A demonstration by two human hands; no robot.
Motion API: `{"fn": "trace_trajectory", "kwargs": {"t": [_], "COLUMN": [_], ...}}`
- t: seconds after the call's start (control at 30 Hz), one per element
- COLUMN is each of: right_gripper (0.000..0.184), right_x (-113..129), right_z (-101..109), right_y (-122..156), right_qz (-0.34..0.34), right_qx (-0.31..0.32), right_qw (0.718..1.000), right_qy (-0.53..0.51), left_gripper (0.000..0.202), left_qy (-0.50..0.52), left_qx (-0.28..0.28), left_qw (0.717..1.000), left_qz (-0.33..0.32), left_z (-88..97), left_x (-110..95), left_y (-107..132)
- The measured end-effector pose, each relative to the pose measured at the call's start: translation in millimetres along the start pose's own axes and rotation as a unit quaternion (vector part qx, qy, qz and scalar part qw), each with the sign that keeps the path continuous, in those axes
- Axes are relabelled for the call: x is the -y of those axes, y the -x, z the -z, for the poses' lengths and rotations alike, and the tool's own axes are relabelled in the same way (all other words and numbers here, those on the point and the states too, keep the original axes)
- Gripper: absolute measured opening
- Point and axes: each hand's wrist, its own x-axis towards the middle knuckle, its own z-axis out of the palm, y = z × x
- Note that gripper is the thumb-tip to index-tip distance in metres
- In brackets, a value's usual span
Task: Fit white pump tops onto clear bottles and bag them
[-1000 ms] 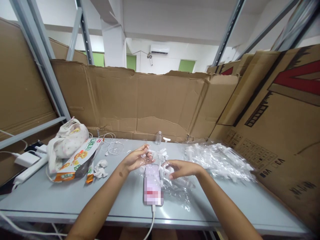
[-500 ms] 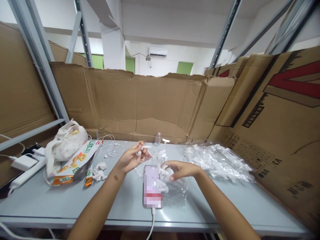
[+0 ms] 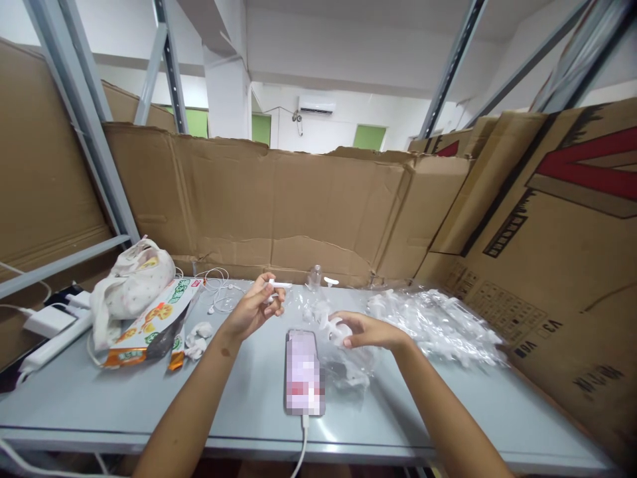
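Left hand (image 3: pixel 253 308) pinches a slim white plastic piece (image 3: pixel 281 285) above the table (image 3: pixel 239 385); right hand (image 3: pixel 369 330) grasps rounded white plastic parts (image 3: pixel 339 332) over a crumpled clear bag (image 3: pixel 349 372), just right of a smartphone (image 3: pixel 302 362). Work looks partway: one piece apart in the left hand, the parts at the right hand still bunched, a larger clear bag (image 3: pixel 432 340) farther right, full of white pieces (image 3: pixel 440 318), apparently untouched. Clear bottle (image 3: pixel 314 279) behind, contents unclear; snack carton (image 3: pixel 162 312) at left, inside hidden
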Motion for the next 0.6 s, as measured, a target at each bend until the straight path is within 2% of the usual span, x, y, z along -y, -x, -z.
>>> {"fn": "trace_trajectory", "kwargs": {"t": [0.07, 0.17, 0.33, 0.6], "right_gripper": [0.047, 0.045, 0.045, 0.043], "right_x": [3.7, 9.2, 13.2, 11.8], "right_z": [-0.5, -1.9, -3.9, -7.3], "right_y": [1.7, 3.3, 2.8, 2.4], "right_qz": [-0.013, -0.014, -0.009, -0.004], "right_qx": [0.004, 0.015, 0.017, 0.021], "right_qw": [1.0, 0.999, 0.993, 0.984], "right_qy": [0.011, 0.033, 0.119, 0.179], "left_gripper": [0.013, 0.024, 0.035, 0.041], "left_qy": [-0.043, -0.115, -0.236, -0.238], "left_qx": [0.019, 0.046, 0.093, 0.107], "left_qw": [0.999, 0.991, 0.96, 0.95], "left_qz": [0.01, 0.046, 0.115, 0.173], "left_z": [2.5, 9.0, 17.4, 18.1], "left_x": [2.2, 5.7, 9.7, 11.4], "left_y": [-1.2, -3.0, -4.5, -5.8]}}
